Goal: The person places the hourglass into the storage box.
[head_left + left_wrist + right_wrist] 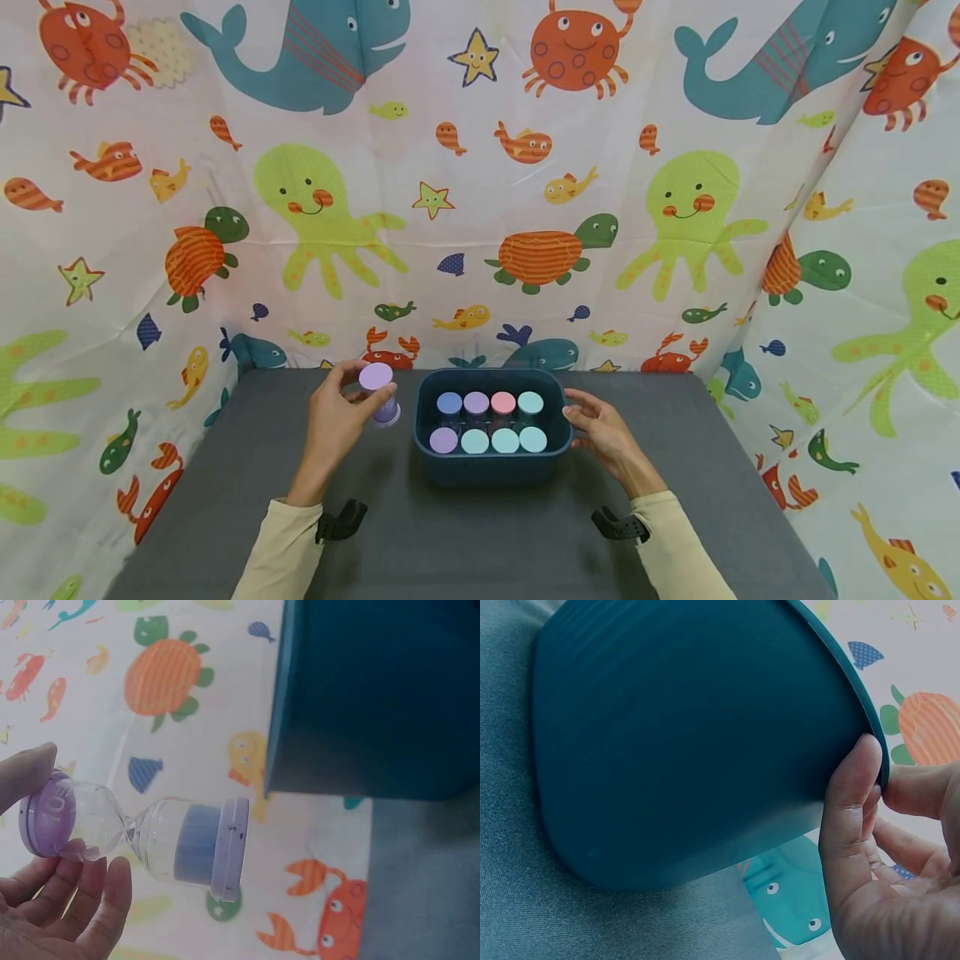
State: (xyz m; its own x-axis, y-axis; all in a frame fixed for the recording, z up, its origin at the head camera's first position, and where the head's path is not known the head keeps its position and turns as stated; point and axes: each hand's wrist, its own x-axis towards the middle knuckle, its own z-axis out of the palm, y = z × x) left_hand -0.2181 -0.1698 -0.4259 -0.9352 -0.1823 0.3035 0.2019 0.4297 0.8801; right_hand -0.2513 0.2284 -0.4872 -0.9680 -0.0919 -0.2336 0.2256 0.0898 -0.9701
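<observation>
My left hand (pixel 339 421) grips a purple sand timer (pixel 376 377) by one end cap, to the left of a dark teal bin (pixel 491 472). In the left wrist view, the sand timer (pixel 199 844) has clear glass bulbs, purple caps and sand against the far cap. Several more sand timers stand in two rows inside the bin: a blue one (pixel 449 403), two purple ones, a pink one (pixel 502 402) and several pale aqua ones (pixel 506 441). My right hand (pixel 607 431) pinches the bin's right rim, thumb on the outer wall (pixel 690 750).
The bin stands on a dark grey table (pixel 480 542). Behind it and at both sides hangs a white curtain (pixel 465 225) printed with sea animals. Black straps (pixel 341 522) sit around both wrists, over light sleeves.
</observation>
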